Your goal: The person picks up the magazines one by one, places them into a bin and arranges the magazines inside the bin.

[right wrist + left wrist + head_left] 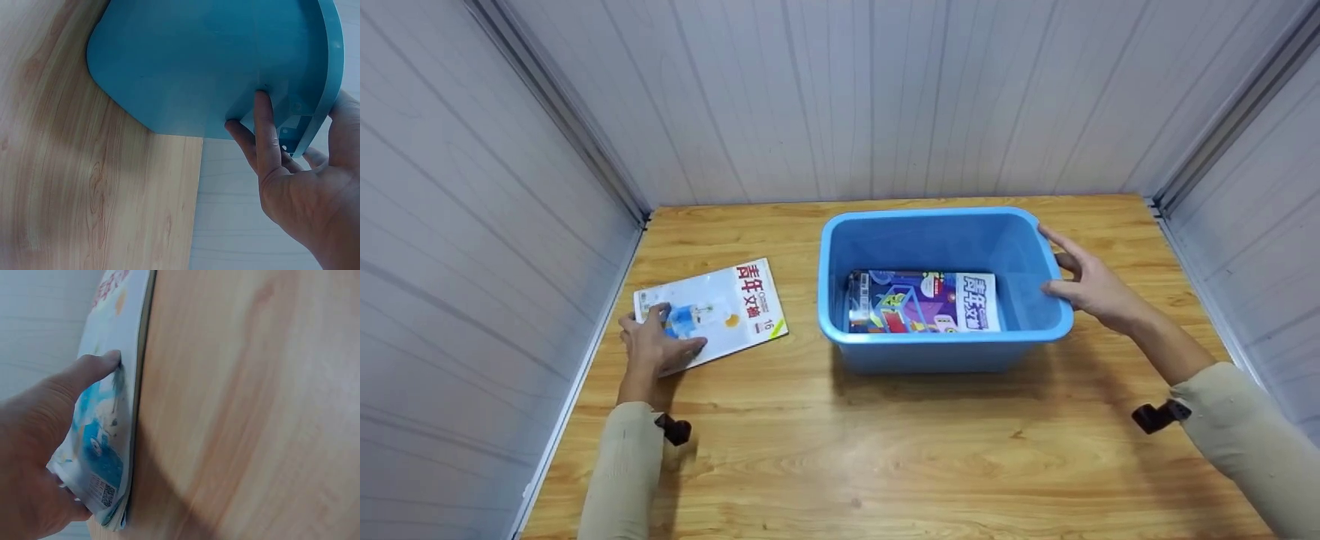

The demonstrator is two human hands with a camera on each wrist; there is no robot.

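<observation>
A white magazine (712, 311) lies flat near the left edge of the surface (840, 457). The left hand (654, 343) rests on its near corner, thumb on the cover and fingers curled under the edge, pinching it. A blue bin (945, 352) stands toward the back right of the surface, with a colourful magazine (922, 301) lying on its bottom. The right hand (1091, 285) holds the bin's right rim, fingers against the outer wall.
</observation>
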